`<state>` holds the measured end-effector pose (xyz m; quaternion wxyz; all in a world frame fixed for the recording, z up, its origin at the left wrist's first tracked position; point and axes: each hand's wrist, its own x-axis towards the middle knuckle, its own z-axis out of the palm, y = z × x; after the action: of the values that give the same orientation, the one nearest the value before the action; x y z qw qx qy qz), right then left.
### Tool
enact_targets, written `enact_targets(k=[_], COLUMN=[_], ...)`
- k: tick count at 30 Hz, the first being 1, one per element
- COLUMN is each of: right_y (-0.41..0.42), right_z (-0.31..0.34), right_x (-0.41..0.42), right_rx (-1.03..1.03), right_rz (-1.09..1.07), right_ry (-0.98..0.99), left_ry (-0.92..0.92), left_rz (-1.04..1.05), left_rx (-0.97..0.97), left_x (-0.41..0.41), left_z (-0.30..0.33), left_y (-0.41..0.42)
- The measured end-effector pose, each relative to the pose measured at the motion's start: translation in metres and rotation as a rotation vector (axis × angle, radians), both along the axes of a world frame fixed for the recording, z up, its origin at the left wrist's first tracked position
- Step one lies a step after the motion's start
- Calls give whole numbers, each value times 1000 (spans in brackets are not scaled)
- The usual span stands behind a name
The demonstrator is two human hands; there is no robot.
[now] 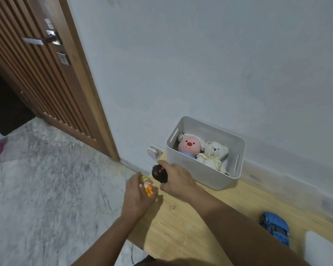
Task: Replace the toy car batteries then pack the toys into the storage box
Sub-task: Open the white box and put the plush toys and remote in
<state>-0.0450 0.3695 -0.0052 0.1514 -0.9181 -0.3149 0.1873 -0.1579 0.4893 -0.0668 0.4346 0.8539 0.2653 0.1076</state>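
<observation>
1. My right hand (176, 179) has its fingers curled round a black, rounded remote control with red buttons (159, 173), holding it just in front of the storage box, above the bench.
2. My left hand (137, 196) is over the left end of the bench, with a small orange and yellow plastic toy figure (148, 186) against its fingers (135, 181); the picture is blurred there, so I cannot tell how firmly I hold it.
3. The light wooden bench (190, 223) runs along the pale wall (200, 64).
4. The grey plastic storage box with slot handles (204, 169) stands on the bench against the wall, just beyond my right hand.
5. Inside the box lie a pink-faced plush toy with a red nose (188, 144) and, touching it on the right, a white plush teddy bear with a pale yellow ribbon (213, 154).
6. The blue toy car (276, 228) sits on the bench well to the right of my right forearm, apart from the box.
7. A white object (323, 248) shows at the bench's lower right corner; I cannot tell what it is.
8. To the left are the grey marbled floor (46, 179) and a brown slatted wooden door with a metal handle (37, 64).
</observation>
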Motion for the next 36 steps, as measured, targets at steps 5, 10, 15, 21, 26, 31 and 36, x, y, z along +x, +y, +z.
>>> enact_targets(k=[5,10,15,21,26,31,36], right_y=[5,-28,-75,-104,-103,-104,-108], right_z=[55,87,90,75,63,51,50], right_x=[7,36,66,78,78,81,93], right_rx=[254,232,81,-80,-178,-259,-275], right_rz=[-98,-288,-435,-435,-377,-278,-217], right_ry=[-16,-148,-178,-212,-175,-59,25], left_ry=[-207,-340,-353,-292,-207,-58,68], left_rz=[49,-51,-236,-425,-478,-506,-562], left_rx=[16,57,62,122,180,205,264], left_x=[25,66,108,145,160,168,182], left_z=[40,81,117,131,128,119,110], left_y=[16,9,-12,-34,-39,-38,-38])
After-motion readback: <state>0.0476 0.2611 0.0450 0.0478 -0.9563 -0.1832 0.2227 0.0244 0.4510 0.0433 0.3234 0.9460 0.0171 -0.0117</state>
